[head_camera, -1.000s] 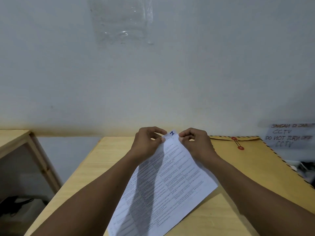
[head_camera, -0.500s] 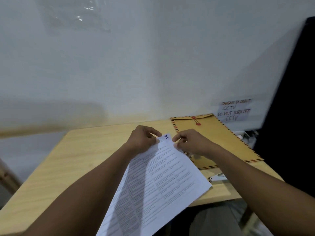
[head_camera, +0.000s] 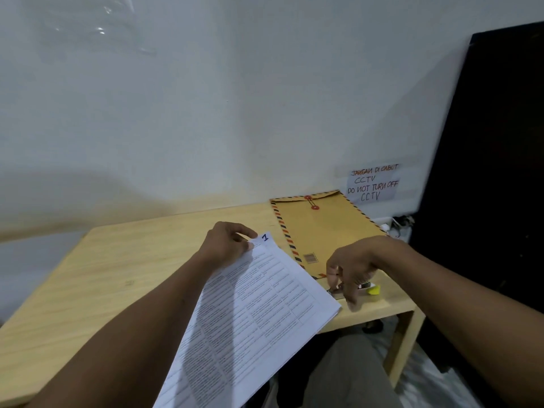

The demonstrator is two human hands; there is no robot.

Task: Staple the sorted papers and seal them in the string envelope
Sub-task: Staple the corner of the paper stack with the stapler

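Observation:
My left hand [head_camera: 228, 245] pinches the top corner of the stack of printed papers [head_camera: 259, 313], marked "1" in blue, and holds it tilted above the wooden table [head_camera: 117, 269]. My right hand [head_camera: 353, 266] is down on the stapler [head_camera: 373, 289] near the table's front right edge. Thumb and fingers close around its metal body, and its yellow end shows to the right of the hand. The stapler rests on the table. The brown string envelope [head_camera: 323, 231] with a striped border and red string buttons lies flat behind the right hand, against the wall.
A handwritten "CCTV do not turn off" note [head_camera: 372, 184] is stuck on the white wall. A tall black panel [head_camera: 494, 172] stands to the right of the table. Cables and a plug lie at the back right [head_camera: 397, 223]. My legs are below the table edge.
My right hand let go of the papers' corner and moved right and down onto the stapler. The left hand alone now holds the stack. The view turned rightward.

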